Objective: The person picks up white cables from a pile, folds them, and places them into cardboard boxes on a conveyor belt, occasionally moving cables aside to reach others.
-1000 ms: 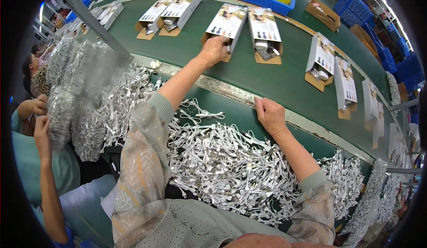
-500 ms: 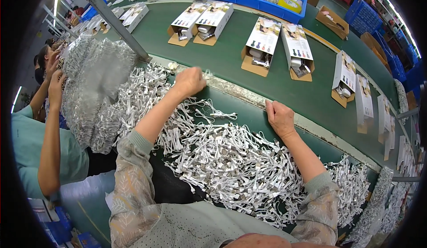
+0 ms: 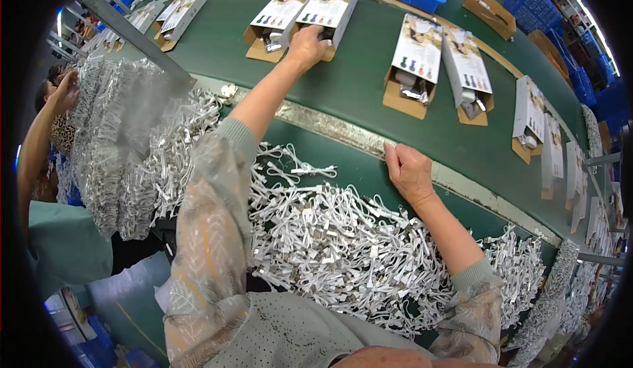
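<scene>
Grip hidden as left hand (image 3: 307,48) reaches another printed carton (image 3: 331,4)

It has come from near the metal rail (image 3: 349,128) to the carton's open end on the green belt (image 3: 359,81), so handling passes to another pair; what it holds, I cannot tell. Right hand (image 3: 411,173) stays curled closed at the rail, near white USB cables (image 3: 343,243).

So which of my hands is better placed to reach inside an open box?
Probably your left hand: it is at the open end of a printed box, while your right hand, curled beside the pale rail, is away from every box.
</scene>
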The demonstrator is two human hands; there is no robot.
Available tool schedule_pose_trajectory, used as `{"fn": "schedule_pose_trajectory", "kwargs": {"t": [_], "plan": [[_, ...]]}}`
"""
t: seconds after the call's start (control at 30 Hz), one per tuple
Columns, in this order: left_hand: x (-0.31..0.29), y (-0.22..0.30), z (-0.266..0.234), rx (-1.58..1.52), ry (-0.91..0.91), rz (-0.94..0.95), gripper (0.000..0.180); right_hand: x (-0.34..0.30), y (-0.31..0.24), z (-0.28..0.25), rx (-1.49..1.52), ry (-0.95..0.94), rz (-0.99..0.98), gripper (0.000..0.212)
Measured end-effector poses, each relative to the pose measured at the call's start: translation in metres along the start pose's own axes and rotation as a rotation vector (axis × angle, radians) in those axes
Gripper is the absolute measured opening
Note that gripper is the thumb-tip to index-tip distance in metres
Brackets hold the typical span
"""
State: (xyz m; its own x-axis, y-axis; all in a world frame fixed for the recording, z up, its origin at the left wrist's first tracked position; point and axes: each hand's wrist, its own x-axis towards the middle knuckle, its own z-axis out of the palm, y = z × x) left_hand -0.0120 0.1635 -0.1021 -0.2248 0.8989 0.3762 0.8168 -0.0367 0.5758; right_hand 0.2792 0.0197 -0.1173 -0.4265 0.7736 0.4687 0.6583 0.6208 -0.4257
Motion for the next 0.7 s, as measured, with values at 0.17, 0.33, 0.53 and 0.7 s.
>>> {"fn": "schedule_pose_trajectory", "kwargs": {"t": [0.17,0.33,0.53,0.7], "plan": [[-0.074,0.025,-0.063,0.004,-0.607,0.174,0.024,0.001,0.003,-0.002,0.029,0.006,0.004,0.032],[-0.151,0.034,-0.109,0.235,-0.900,0.265,0.033,-0.001,0.002,0.001,0.035,0.042,-0.021,0.034],[-0.168,0.031,-0.126,0.296,-0.808,0.259,0.008,-0.002,0.002,0.002,0.033,0.053,-0.031,0.033],[-0.134,0.045,-0.148,-0.003,-0.842,0.028,0.011,-0.002,0.001,-0.003,0.002,0.018,-0.015,0.032]]}}
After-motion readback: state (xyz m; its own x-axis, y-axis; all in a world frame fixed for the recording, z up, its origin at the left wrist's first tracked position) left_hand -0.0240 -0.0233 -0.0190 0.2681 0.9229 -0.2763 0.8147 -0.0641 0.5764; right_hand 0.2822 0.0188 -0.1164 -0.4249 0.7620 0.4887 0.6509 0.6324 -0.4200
